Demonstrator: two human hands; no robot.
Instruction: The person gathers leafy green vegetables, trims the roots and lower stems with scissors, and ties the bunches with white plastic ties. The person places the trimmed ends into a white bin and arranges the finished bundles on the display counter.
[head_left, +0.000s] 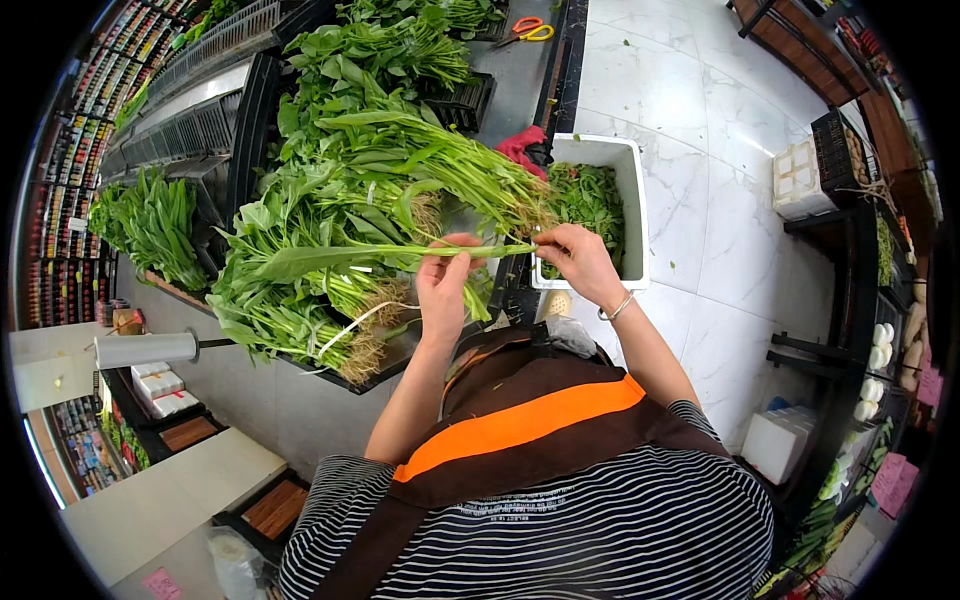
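My left hand grips a leafy green stalk, whose long leaf points left. At the stalk's right end, the fingers of my right hand pinch its tip, above the rim of a white foam box. Trimmed leaves fill much of that box. Beyond my hands, a loose heap of long-stemmed greens lies on the table with its roots towards the box. Bundles of rooted greens tied with white bands sit to the left of my left hand.
Orange- and yellow-handled scissors lie on the far part of the dark table. A red cloth is at its edge beside the box. Black plastic crates stand among the greens. Vegetable shelves line the right side.
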